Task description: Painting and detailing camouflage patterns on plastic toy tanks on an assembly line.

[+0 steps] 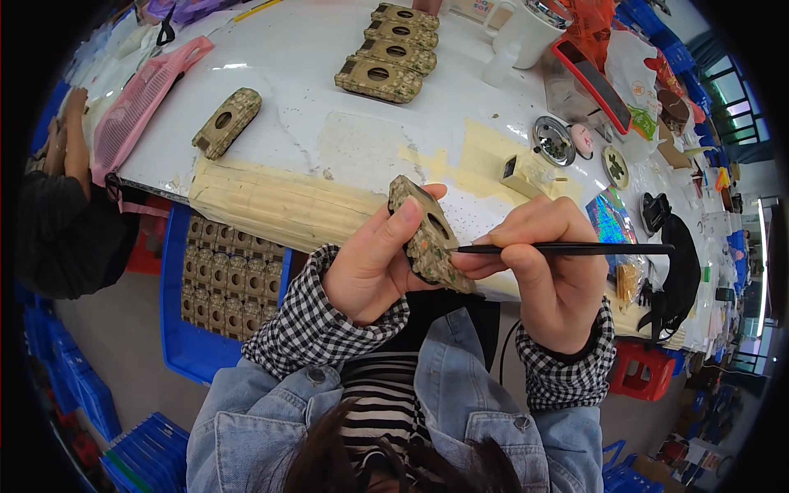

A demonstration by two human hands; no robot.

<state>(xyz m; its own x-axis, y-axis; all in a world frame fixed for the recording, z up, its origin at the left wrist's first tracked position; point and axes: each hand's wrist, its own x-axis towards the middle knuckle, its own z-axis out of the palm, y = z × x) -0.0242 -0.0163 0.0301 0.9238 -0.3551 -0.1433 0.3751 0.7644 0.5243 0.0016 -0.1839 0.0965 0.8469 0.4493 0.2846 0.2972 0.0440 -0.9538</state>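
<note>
A camouflage-patterned toy tank hull (436, 238) with a round hole in its top is tilted in my left hand (370, 259); the thumb presses its upper side and the fingers go underneath. My right hand (551, 267) is closed around slim black tweezers (608, 248), their tip touching or very near the hull's lower part. Whether anything sits in the tip is too small to tell. Several similar hulls (378, 76) form a row at the far side of the white table (296, 49), and a single hull (226, 123) lies farther left.
Right of my hands are a small glue bottle (528, 171), a metal dish (554, 141) of small green pieces, a round lid (615, 167), a red-edged phone (592, 86) and a white mug (526, 33). A pink basket (148, 103) lies left; a blue crate (185, 349) holds many hulls below. Another person's arm (76, 144) shows left.
</note>
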